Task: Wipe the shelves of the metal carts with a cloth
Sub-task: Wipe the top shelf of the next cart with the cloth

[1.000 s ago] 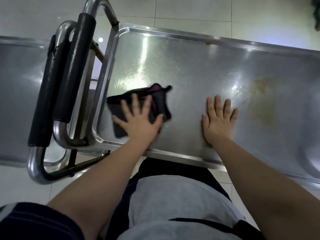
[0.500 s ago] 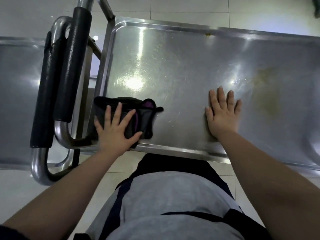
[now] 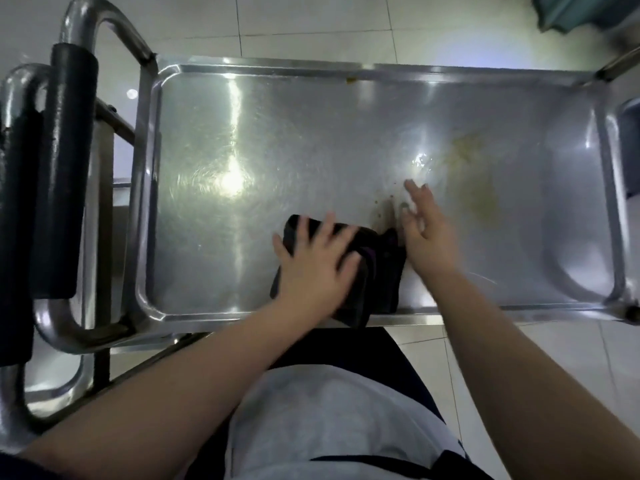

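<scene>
A shiny metal cart shelf (image 3: 277, 140) with a raised rim fills the middle of the view. A dark cloth with a purple edge (image 3: 381, 271) lies on the shelf near its front rim, slightly overhanging it. My left hand (image 3: 315, 271) presses flat on the cloth with fingers spread. My right hand (image 3: 426, 230) is blurred, tilted on its edge just right of the cloth, fingers straight and holding nothing. A yellowish stain (image 3: 478, 188) marks the shelf to the right of my right hand, with small brown specks (image 3: 381, 209) beside the cloth.
The cart's tubular handle with a black foam grip (image 3: 65, 161) stands at the left. A second cart's handle (image 3: 17, 230) sits further left. Tiled floor (image 3: 311, 26) lies beyond the shelf. A teal object (image 3: 581, 12) is at the top right corner.
My left hand has slid the cloth from the shelf's left front corner rightward to the middle. My right hand has lifted from lying flat and tilted beside the cloth.
</scene>
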A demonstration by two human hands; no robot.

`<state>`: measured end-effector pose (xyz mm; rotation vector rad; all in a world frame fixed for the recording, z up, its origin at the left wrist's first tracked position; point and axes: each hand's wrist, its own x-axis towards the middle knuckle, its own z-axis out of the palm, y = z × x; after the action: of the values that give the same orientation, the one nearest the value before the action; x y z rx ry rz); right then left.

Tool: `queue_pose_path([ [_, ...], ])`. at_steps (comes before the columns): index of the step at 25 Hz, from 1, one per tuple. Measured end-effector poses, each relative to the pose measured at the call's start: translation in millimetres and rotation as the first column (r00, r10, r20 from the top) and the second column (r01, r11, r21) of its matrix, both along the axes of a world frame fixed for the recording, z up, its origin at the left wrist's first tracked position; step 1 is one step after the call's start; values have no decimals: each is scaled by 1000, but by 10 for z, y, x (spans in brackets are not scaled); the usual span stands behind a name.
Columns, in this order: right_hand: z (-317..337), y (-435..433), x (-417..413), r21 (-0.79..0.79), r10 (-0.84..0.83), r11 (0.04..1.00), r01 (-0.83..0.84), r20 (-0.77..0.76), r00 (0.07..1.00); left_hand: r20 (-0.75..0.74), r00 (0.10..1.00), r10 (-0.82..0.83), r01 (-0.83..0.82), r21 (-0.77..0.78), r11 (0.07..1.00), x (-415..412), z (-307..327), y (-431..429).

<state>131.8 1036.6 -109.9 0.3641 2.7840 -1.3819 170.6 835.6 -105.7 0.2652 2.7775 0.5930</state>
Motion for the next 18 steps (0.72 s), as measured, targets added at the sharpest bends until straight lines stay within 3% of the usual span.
queue_pose_path([
  [2,-3,-469,105,316,191,931,-183,4,981,-116,987,107,-103,37,994,-551,25,-408],
  [3,-33,-764,197,427,296,848,-316,114,948,-135,981,137,-137,3,991,-824,12,-577],
  [5,-134,-1209,408,550,347,691,-468,315,883,-128,985,116,-130,-103,986,-1241,-75,-730],
  [7,-239,-1191,497,624,346,614,-483,337,875,-131,991,38,-64,-199,978,-1441,-231,-754],
  [11,-288,-76,516,708,309,580,-403,267,913,-129,992,4,-37,-259,965,-1551,-431,-831],
  [14,-230,958,530,723,226,564,-398,329,917,-137,991,2,-38,-258,965,-1535,-473,-807],
  [16,-183,1116,518,723,143,591,-357,342,929,-155,988,11,-51,-256,965,-1533,-479,-774],
  [18,-207,723,454,734,84,611,-296,312,946,-160,987,16,-58,-258,965,-1516,-485,-781],
])
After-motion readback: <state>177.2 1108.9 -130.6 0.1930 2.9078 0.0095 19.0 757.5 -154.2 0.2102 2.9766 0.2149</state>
